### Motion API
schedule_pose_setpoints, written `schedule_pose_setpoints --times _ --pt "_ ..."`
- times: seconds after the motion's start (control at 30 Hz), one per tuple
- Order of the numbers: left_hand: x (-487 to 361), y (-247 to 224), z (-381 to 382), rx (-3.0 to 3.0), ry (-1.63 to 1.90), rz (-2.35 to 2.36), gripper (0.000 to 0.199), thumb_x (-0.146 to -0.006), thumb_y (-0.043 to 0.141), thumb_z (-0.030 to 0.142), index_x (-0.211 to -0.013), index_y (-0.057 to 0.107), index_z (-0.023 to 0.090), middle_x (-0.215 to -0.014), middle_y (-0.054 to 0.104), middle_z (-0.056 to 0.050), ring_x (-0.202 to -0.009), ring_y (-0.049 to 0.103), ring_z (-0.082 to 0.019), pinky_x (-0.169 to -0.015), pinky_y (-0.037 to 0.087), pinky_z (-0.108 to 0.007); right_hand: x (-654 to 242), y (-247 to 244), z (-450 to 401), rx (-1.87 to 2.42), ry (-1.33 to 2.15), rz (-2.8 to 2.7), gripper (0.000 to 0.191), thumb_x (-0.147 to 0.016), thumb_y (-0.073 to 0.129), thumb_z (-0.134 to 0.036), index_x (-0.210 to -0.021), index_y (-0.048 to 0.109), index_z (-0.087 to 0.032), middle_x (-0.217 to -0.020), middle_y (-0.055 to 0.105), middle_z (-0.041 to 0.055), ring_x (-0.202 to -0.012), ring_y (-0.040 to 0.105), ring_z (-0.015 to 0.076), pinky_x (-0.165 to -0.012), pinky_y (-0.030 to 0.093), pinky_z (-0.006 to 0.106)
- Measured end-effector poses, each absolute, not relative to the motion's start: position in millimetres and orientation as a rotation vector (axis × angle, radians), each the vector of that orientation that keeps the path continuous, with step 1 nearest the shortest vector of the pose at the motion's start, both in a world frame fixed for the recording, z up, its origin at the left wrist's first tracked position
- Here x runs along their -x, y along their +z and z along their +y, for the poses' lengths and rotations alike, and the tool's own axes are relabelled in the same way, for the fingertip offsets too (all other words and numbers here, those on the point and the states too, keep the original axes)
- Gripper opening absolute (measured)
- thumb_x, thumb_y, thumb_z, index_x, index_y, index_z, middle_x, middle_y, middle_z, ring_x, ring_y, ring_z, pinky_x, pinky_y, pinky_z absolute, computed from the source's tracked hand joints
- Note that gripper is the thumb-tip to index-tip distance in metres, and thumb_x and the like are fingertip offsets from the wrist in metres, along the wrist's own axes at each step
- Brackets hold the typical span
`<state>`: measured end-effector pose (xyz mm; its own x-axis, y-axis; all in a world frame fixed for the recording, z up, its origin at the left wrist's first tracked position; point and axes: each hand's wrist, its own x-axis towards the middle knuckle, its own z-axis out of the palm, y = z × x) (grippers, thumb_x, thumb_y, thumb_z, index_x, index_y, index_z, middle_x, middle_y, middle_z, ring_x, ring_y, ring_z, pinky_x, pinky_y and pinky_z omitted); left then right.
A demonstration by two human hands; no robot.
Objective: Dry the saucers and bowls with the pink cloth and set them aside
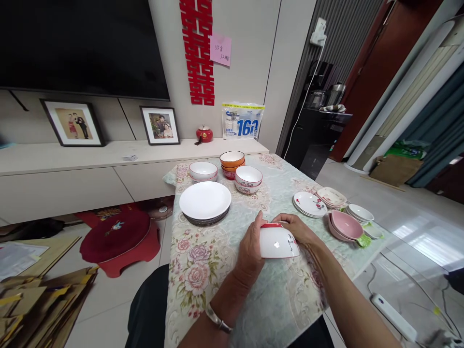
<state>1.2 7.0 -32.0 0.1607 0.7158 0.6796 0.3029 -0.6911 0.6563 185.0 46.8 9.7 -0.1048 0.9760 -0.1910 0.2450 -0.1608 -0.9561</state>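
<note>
A white bowl with a red band and dark markings (278,242) is held upside down above the near part of the flowered tablecloth (203,261). My left hand (251,241) grips its left side, the thumb near the red band. My right hand (294,229) is at its far right side, with the fingertips bent over the base. Beyond the bowl, to the left, lies a stack of white plates (205,200). Behind that are white bowls (203,171), orange and red bowls (232,164) and red-rimmed white bowls (248,179).
At the table's right stand flower-patterned plates (310,204), square dishes (331,197), pink leaf-handled bowls (347,225) and small white dishes (360,212). A red stool (119,241) is left of the table. Behind is a white cabinet (87,166).
</note>
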Motion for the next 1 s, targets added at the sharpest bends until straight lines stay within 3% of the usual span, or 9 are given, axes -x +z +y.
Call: schedule_pose_setpoints --times 0.27,0.33,0.43,0.53,0.63,0.83,1.0 --pt "-1.7 -31.9 6.5 -1.972 1.500 1.056 0.072 -0.088 0.048 0.015 -0.154 0.017 0.014 -0.123 0.061 -0.016 -0.110 0.062 -0.024 -0.094 0.050 -0.037 -164.7 65.9 15.2 1.411 0.979 -1.565 0.026 -0.077 0.069 -0.043 -0.088 0.068 -0.020 -0.071 0.064 0.0005 -0.061 0.054 0.0142 -0.054 0.041 0.026" --pt "-2.3 -31.7 5.6 -1.973 1.509 1.072 0.069 -0.090 0.046 0.015 -0.153 0.019 0.015 -0.123 0.061 -0.016 -0.110 0.062 -0.024 -0.094 0.050 -0.037 -156.4 83.0 4.8 1.294 0.877 -1.770 0.018 -0.081 0.068 -0.038 -0.086 0.071 -0.021 -0.087 0.068 0.0032 -0.077 0.060 0.0171 -0.068 0.046 0.028" --pt "-2.4 -31.1 4.3 -1.986 1.523 1.069 0.067 -0.090 0.045 0.014 -0.153 0.020 0.015 -0.126 0.060 -0.016 -0.113 0.061 -0.024 -0.095 0.049 -0.037 -148.9 93.7 2.4 1.159 0.829 -1.972 0.013 -0.084 0.066 -0.034 -0.084 0.073 -0.022 -0.093 0.068 0.0035 -0.089 0.061 0.0187 -0.081 0.046 0.030" --pt "-1.6 -30.9 4.4 -1.964 1.511 1.042 0.071 -0.087 0.046 0.012 -0.153 0.020 0.013 -0.126 0.060 -0.017 -0.113 0.060 -0.024 -0.096 0.049 -0.037 -154.7 82.5 14.7 1.230 0.959 -1.832 0.020 -0.082 0.068 -0.040 -0.081 0.071 -0.021 -0.086 0.066 0.0019 -0.078 0.060 0.0161 -0.070 0.045 0.027" --pt "-1.2 -31.8 6.5 -1.874 1.496 1.038 0.077 -0.081 0.047 0.008 -0.153 0.019 0.014 -0.123 0.061 -0.015 -0.112 0.060 -0.023 -0.098 0.047 -0.039 -166.2 54.9 27.5 1.322 1.205 -1.518 0.032 -0.078 0.069 -0.051 -0.086 0.067 -0.020 -0.069 0.062 -0.0021 -0.057 0.052 0.0120 -0.052 0.036 0.024" --pt "-1.6 -34.2 12.0 -1.719 1.544 1.047 0.084 -0.072 0.047 0.006 -0.152 0.021 0.015 -0.122 0.061 -0.013 -0.112 0.058 -0.024 -0.099 0.045 -0.039 -167.7 -7.4 25.5 1.298 1.249 -1.037 0.045 -0.071 0.070 -0.062 -0.081 0.066 -0.018 -0.071 0.067 0.0033 -0.061 0.057 0.0162 -0.054 0.043 0.027" --pt "-1.1 -34.1 12.5 -1.679 1.538 1.110 0.085 -0.069 0.047 0.004 -0.150 0.023 0.012 -0.123 0.060 -0.014 -0.113 0.057 -0.025 -0.100 0.044 -0.041 -164.4 -0.4 14.9 1.331 1.036 -0.996 0.043 -0.072 0.071 -0.056 -0.088 0.069 -0.017 -0.079 0.070 0.0066 -0.067 0.061 0.0197 -0.057 0.048 0.030"
